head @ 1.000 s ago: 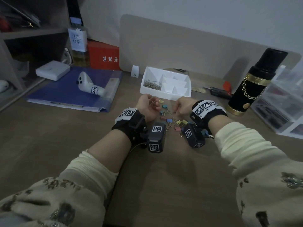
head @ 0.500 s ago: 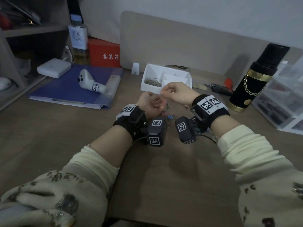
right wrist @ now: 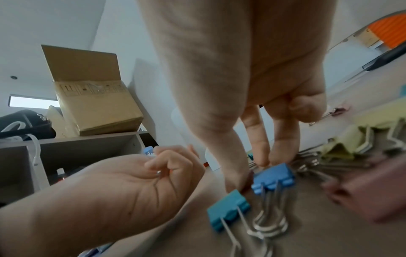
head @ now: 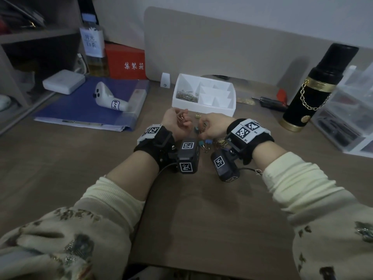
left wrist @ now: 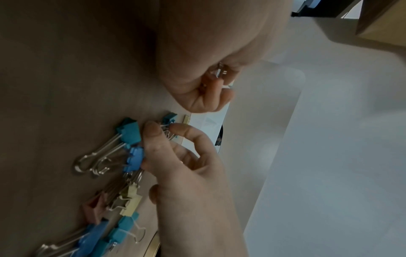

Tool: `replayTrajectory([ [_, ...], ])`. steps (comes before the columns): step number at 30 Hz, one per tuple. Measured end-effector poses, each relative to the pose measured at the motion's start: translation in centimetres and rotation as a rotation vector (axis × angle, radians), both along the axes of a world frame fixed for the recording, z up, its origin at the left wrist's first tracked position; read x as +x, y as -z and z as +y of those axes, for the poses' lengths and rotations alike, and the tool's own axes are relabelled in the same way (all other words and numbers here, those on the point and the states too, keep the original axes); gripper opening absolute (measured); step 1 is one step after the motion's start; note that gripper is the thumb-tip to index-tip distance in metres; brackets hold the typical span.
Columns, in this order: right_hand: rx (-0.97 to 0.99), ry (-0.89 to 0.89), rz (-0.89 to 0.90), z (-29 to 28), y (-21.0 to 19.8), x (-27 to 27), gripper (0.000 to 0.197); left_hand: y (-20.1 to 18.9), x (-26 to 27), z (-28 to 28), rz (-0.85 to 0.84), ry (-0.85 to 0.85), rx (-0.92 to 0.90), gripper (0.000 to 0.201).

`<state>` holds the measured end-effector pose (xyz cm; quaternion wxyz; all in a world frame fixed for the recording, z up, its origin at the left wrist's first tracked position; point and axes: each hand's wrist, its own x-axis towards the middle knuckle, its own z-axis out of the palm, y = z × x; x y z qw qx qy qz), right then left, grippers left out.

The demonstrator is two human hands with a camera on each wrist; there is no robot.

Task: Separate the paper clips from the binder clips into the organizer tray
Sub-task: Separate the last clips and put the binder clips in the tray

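My left hand (head: 182,120) lies palm up in front of the white organizer tray (head: 232,110), its fingers curled round a few paper clips (left wrist: 219,69). More paper clips (head: 186,96) fill the tray's left compartment. Just to the right, my right hand (head: 201,130) reaches down into a pile of binder clips (head: 206,145) on the desk. In the left wrist view its thumb and forefinger pinch a thin wire paper clip (left wrist: 166,126) at the pile's edge. Teal (right wrist: 228,207), blue (right wrist: 272,175), yellow (right wrist: 351,142) and pink (right wrist: 362,191) binder clips lie around the fingertips.
A blue folder (head: 76,110) with a white controller (head: 109,99) lies at the left, and a red box (head: 126,61) and a bottle (head: 93,49) stand behind it. At the right are a black and gold flask (head: 314,87), a screwdriver (head: 272,102) and clear plastic drawers (head: 347,122).
Half a second ago my right hand was over the left palm. It has dropped back to the binder clip pile and pinched a wire clip. The left hand stayed cupped.
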<state>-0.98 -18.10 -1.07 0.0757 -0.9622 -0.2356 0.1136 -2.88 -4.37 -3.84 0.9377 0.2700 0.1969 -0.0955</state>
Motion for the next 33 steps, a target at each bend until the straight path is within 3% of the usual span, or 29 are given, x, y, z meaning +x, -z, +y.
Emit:
replayTrajectory([
  [5, -0.025, 0.011, -0.012, 0.3, -0.2, -0.3, 0.016, 0.0, 0.0, -0.5, 0.006, -0.008, 0.063, 0.03],
  [14, -0.036, -0.023, -0.04, 0.0, -0.2, 0.0, 0.014, -0.4, -0.3, -0.8, 0.047, -0.024, 0.099, 0.033],
  [21, 0.342, 0.07, -0.129, -0.9, -1.2, 0.1, 0.007, -0.8, -0.7, -1.1, 0.063, 0.065, 0.093, 0.034],
  [24, 0.47, -0.001, -0.095, -0.6, -2.0, -0.6, 0.003, -1.4, -1.3, -1.4, 0.035, 0.131, 0.023, 0.036],
  [28, 0.5, -0.073, -0.104, -0.8, -2.4, -0.6, 0.013, -1.3, -1.2, -1.5, 0.022, 0.155, -0.075, 0.04],
  [33, 0.556, 0.093, -0.217, -3.6, -3.0, 2.3, 0.017, -0.4, -0.4, -0.9, -0.006, 0.119, -0.033, 0.032],
])
